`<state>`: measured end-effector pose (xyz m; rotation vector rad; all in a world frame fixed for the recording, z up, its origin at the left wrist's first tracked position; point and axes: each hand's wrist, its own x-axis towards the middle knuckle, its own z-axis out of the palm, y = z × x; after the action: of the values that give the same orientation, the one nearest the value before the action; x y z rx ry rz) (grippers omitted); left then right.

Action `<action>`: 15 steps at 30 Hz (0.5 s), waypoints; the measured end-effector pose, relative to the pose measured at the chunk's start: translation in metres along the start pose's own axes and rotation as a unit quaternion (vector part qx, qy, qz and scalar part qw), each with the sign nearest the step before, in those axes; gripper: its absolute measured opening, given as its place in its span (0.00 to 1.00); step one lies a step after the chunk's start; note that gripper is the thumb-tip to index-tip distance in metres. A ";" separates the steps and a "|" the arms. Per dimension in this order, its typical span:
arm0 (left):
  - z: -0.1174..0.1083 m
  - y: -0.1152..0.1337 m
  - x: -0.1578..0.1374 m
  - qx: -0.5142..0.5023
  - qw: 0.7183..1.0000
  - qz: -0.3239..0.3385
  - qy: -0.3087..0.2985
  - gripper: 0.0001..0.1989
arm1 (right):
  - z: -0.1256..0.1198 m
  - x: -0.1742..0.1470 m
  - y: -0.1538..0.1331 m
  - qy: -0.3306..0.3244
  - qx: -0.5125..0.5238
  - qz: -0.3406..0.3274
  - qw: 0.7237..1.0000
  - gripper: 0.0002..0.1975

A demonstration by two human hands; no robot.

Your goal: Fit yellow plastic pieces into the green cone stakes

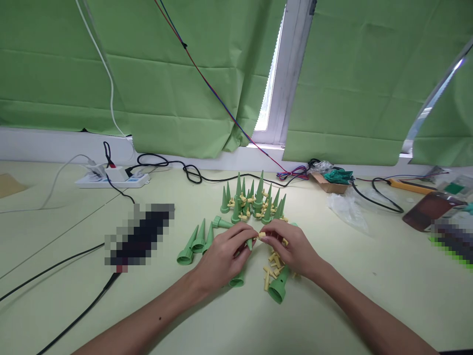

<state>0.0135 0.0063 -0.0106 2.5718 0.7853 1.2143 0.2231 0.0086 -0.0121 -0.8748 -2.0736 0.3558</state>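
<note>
Closed round a green plastic cone spike [249,243], my left hand [225,251] holds it with the tip showing between the fingers. My right hand [291,246] pinches a small yellow plastic fitting [262,235] close beside that spike; whether the two parts touch is hard to see. Under and beside my right hand lies a pile of loose yellow fittings [273,266], with a green spike [279,286] lying in front. Several more green spikes [188,249] lie left of my left hand. Behind both hands stands a cluster of upright green spikes [259,197] with yellow fittings among them.
A power strip [111,177] with plugs sits at the back left, near a blurred dark device [142,236] with cables. At the back right are a small cardboard box [328,183], a clear plastic bag [347,212], an orange-yellow tool [412,186] and a dark bottle [430,211].
</note>
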 end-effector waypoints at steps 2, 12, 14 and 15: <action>0.001 -0.001 0.000 -0.001 1.000 0.002 0.002 0.20 | 0.000 0.000 0.000 0.000 -0.003 -0.003 1.000 0.03; 0.001 0.000 -0.001 -0.010 1.000 0.009 0.000 0.20 | 0.000 -0.001 0.003 -0.020 -0.013 0.005 1.000 0.10; 0.001 0.000 -0.001 -0.013 1.000 0.008 -0.003 0.21 | 0.000 -0.001 0.004 -0.023 -0.016 0.006 1.000 0.11; 0.002 0.000 -0.001 -0.014 1.000 0.009 -0.003 0.21 | 0.000 -0.001 0.004 -0.025 -0.018 0.007 1.000 0.12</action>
<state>0.0141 0.0061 -0.0124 2.5635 0.7403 1.2128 0.2252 0.0106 -0.0145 -0.9096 -2.1256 0.3523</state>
